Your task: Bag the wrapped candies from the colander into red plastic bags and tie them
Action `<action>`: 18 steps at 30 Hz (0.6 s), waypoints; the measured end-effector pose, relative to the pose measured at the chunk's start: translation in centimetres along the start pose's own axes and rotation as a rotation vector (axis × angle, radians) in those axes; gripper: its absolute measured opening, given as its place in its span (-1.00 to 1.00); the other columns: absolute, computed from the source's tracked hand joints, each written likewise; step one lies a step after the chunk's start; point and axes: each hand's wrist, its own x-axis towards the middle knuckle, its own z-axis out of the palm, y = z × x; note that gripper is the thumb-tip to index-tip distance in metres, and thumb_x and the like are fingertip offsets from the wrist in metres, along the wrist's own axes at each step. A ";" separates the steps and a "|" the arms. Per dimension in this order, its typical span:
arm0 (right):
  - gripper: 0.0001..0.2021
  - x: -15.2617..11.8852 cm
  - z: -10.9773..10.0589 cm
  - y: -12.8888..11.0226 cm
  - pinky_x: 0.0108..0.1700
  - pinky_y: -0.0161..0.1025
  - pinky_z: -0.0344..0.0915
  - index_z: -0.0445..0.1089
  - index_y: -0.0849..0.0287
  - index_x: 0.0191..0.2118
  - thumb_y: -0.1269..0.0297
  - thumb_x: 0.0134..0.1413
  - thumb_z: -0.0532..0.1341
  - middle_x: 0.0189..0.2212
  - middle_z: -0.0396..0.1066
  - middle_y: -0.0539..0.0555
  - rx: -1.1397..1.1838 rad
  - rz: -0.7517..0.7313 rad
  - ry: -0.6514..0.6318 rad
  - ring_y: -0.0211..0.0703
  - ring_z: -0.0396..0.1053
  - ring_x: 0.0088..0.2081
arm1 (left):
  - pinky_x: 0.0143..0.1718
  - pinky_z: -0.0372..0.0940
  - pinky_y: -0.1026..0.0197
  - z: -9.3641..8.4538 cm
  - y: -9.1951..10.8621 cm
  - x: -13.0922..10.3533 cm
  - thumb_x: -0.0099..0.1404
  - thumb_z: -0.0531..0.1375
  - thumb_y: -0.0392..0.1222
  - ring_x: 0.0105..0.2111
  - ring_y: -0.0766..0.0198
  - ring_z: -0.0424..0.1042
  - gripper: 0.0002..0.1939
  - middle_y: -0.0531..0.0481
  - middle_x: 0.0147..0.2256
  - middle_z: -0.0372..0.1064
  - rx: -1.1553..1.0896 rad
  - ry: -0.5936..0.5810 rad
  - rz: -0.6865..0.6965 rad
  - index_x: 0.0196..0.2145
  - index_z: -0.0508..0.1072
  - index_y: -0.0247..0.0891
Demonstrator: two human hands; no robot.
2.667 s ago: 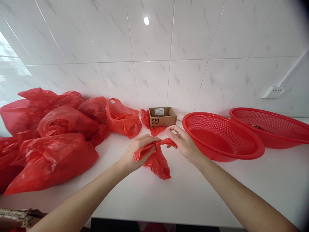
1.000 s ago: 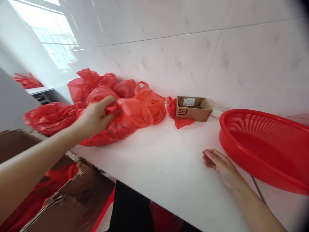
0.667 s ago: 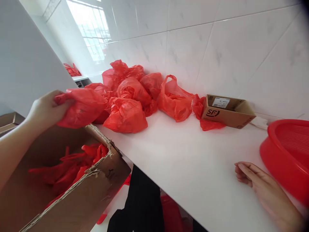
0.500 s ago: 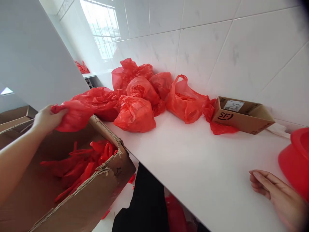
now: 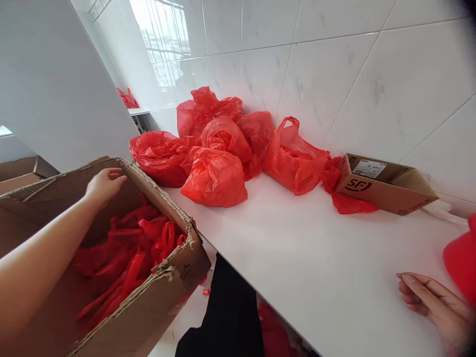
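My left hand (image 5: 105,184) is above the inside of a large cardboard box (image 5: 163,283) with ragged edges. Its fingers are loosely apart and it holds nothing. Below it, in the box, lies a heap of crumpled red plastic bags (image 5: 128,258). My right hand (image 5: 433,302) rests low over the white tabletop (image 5: 316,258), fingers curled in and thumb pressed against them, with nothing visible in it. Just beyond that hand, a red plastic object (image 5: 463,258) is cut off by the right edge.
Several stuffed red plastic bags (image 5: 215,178) are piled against the tiled wall (image 5: 327,64). To their right, a red carrier bag (image 5: 295,166) stands with its handle up. A small open SF carton (image 5: 386,186) sits partly on red plastic. Another cardboard box (image 5: 18,176) is at far left.
My left hand has let go of the crumpled red bag and moved right, over the box. The heap inside looks fuller. The view has shifted slightly; my right hand keeps its curled shape.
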 end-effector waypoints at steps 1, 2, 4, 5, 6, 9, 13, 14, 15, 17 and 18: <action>-0.66 -0.3 0.0 -0.4 -0.37 -0.26 0.43 0.45 0.01 -0.31 -0.08 -0.19 0.33 -0.35 0.44 0.12 0.029 0.024 -0.031 -0.08 0.42 -0.34 | -0.13 0.34 0.02 -0.3 1.6 -0.3 0.23 0.16 -0.11 -0.20 0.17 0.45 -0.65 -0.10 -0.03 0.45 -0.033 0.044 0.046 -0.02 0.39 -0.16; -0.66 -0.6 0.0 -0.7 -0.36 -0.29 0.42 0.45 0.01 -0.30 -0.08 -0.19 0.34 -0.35 0.43 0.09 0.056 0.044 -0.062 -0.11 0.40 -0.33 | -0.12 0.34 0.03 -0.5 3.5 -0.7 0.23 0.14 -0.11 -0.18 0.17 0.45 -0.64 -0.08 -0.03 0.45 -0.070 0.081 0.104 -0.01 0.38 -0.14; -0.63 -1.1 0.0 -1.4 -0.34 -0.30 0.40 0.44 0.04 -0.31 -0.09 -0.20 0.34 -0.36 0.42 0.07 0.081 0.066 -0.088 -0.13 0.37 -0.33 | -0.10 0.34 0.07 -0.9 7.9 -2.2 0.24 0.11 -0.13 -0.16 0.20 0.45 -0.64 -0.06 -0.05 0.46 -0.149 0.121 0.252 0.00 0.37 -0.15; -0.62 -1.3 0.0 -1.7 -0.33 -0.30 0.40 0.44 0.05 -0.30 -0.10 -0.21 0.35 -0.37 0.42 0.07 0.088 0.068 -0.106 -0.13 0.36 -0.33 | -0.09 0.34 0.11 -1.0 10.3 -3.2 0.25 0.10 -0.15 -0.14 0.22 0.45 -0.65 -0.04 -0.05 0.46 -0.189 0.124 0.340 0.00 0.37 -0.15; -0.60 -1.5 0.0 -2.0 -0.32 -0.29 0.39 0.44 0.07 -0.30 -0.09 -0.23 0.36 -0.37 0.42 0.07 0.098 0.063 -0.125 -0.12 0.36 -0.33 | -0.09 0.34 0.15 -1.0 12.8 -4.4 0.25 0.10 -0.17 -0.13 0.25 0.44 -0.66 -0.02 -0.05 0.45 -0.224 0.117 0.434 -0.01 0.38 -0.16; -0.58 -1.8 0.0 -2.5 -0.31 -0.29 0.36 0.43 0.10 -0.29 -0.11 -0.21 0.35 -0.40 0.39 0.05 0.120 0.027 -0.181 -0.14 0.34 -0.34 | -0.01 0.30 0.17 -0.5 20.2 -8.3 0.26 0.11 -0.18 -0.10 0.25 0.42 -0.72 0.01 -0.08 0.44 -0.296 0.074 0.717 -0.07 0.42 -0.17; -0.61 -2.2 0.0 -3.1 -0.33 -0.29 0.31 0.43 0.10 -0.27 -0.13 -0.06 0.28 -0.44 0.33 0.00 0.130 -0.009 -0.248 -0.19 0.29 -0.38 | 0.10 0.22 0.15 1.9 29.2 -13.6 0.29 0.09 -0.21 0.00 0.20 0.35 -0.73 0.01 -0.06 0.43 -0.321 -0.047 1.061 -0.07 0.45 -0.18; -0.61 -2.3 -0.1 -3.3 -0.33 -0.29 0.31 0.43 0.11 -0.26 -0.12 -0.04 0.27 -0.45 0.32 0.00 0.134 -0.014 -0.261 -0.19 0.28 -0.39 | 0.14 0.18 0.12 2.8 31.2 -14.8 0.29 0.09 -0.22 0.04 0.18 0.33 -0.70 -0.01 -0.02 0.42 -0.306 -0.097 1.141 -0.04 0.44 -0.19; -0.61 -2.4 -0.1 -3.5 -0.33 -0.28 0.30 0.44 0.11 -0.24 -0.12 -0.02 0.25 -0.45 0.32 0.00 0.138 -0.018 -0.270 -0.19 0.28 -0.39 | 0.18 0.15 0.09 3.9 33.1 -15.7 0.30 0.08 -0.24 0.07 0.16 0.31 -0.68 -0.02 0.02 0.40 -0.289 -0.150 1.209 0.00 0.43 -0.19; -0.61 -2.7 -0.2 -4.0 -0.33 -0.27 0.28 0.44 0.12 -0.23 -0.11 0.00 0.24 -0.46 0.30 0.01 0.146 -0.023 -0.285 -0.18 0.28 -0.39 | 0.21 0.11 0.09 6.3 36.6 -17.1 0.33 0.05 -0.26 0.11 0.16 0.28 -0.66 -0.03 0.07 0.37 -0.259 -0.239 1.290 0.03 0.43 -0.19; -0.62 -2.8 -0.2 -4.3 -0.33 -0.26 0.27 0.44 0.12 -0.23 -0.11 0.01 0.23 -0.46 0.30 0.01 0.151 -0.026 -0.294 -0.17 0.27 -0.39 | 0.21 0.12 0.10 7.6 38.1 -17.6 0.35 0.03 -0.28 0.11 0.17 0.28 -0.66 -0.03 0.08 0.37 -0.251 -0.272 1.298 0.04 0.42 -0.19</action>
